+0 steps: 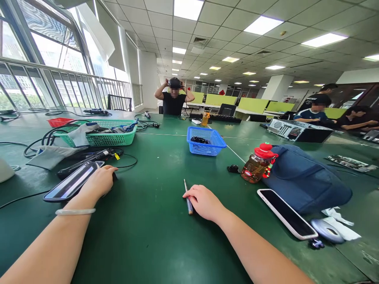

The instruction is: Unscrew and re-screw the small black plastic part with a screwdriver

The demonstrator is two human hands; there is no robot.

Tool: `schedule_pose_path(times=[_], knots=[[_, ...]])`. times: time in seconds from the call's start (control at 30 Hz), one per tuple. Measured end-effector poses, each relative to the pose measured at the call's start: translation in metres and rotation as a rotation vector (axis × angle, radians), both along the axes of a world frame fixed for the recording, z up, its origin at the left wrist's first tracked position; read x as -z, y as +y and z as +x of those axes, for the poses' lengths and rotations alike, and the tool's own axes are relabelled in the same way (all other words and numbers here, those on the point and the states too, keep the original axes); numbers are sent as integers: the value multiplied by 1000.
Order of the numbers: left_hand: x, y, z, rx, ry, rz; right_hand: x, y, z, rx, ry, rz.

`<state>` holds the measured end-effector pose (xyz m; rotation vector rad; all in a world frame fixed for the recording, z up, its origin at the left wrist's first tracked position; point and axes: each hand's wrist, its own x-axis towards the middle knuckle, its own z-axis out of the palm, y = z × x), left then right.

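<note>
A slim clear-handled metal screwdriver [189,208] could roll if the right hand [205,201] touching it slips, whether it or the left hand [99,181], on the flat dark-framed phone [72,182], is clamped being unclear.

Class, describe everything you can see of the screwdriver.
The screwdriver is slim, with a thin, metallic-looking shaft and a bluish, plastic-looking handle ending in brown. It appears to lie on the green table, shaft pointing away from the wearer. The right hand's fingers touch it, partly covering it. Its tip is too small to identify.
</note>
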<state>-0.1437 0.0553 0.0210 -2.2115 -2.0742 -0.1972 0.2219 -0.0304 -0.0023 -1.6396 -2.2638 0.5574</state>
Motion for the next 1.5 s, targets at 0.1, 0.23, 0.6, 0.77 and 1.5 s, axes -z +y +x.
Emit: schedule_pose_path(times=[0.1, 0.23, 0.6, 0.77, 1.5], knots=[[-4, -3, 2, -29, 54, -29, 0, 0, 0, 3, 0, -5], [-7, -5, 1, -55, 42, -7, 0, 0, 0, 4, -2, -2], [-2, -2, -5, -107, 43, -28, -1, -1, -2, 2, -5, -19], [-1, -3, -4, -79, 76, -51, 0, -1, -2, 6, -3, -16], [-12, -7, 8, -262, 50, 198, -1, 0, -1, -2, -4, -19]])
